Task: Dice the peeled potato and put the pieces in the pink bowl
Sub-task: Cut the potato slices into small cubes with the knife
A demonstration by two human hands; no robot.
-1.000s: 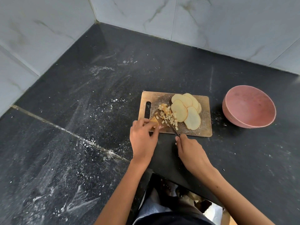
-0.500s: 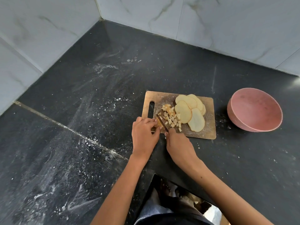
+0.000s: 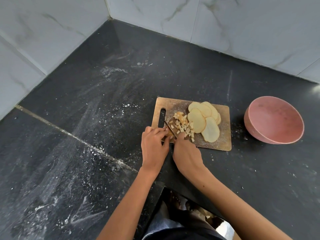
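Dicing was the step in hand. The right hand [image 3: 187, 153] gripped a small dark-handled knife [image 3: 170, 129], whose blade lay slanted over the near-left part of the worn rectangular wooden cutting board [image 3: 223, 144]. The left hand [image 3: 155, 146] pinched a small remaining potato piece [image 3: 168, 134] with curled fingers, just beside the blade at about 9 o'clock from it. A pile of small pale potato cubes [image 3: 183, 125] lay at the middle of the board, and the fan of round peeled potato slices [image 3: 204, 118] touched this pile at its 3 o'clock side. The round pink bowl [image 3: 274, 120] stood apart from the board at 3 o'clock and looked to hold nothing yet.

To do this step well, the person probably needed to keep the left fingertips tucked back from the edge, because the held piece was very small. Short, straight downward cuts would give even cubes. Most slices were not yet cut, so the task seemed less than half done.
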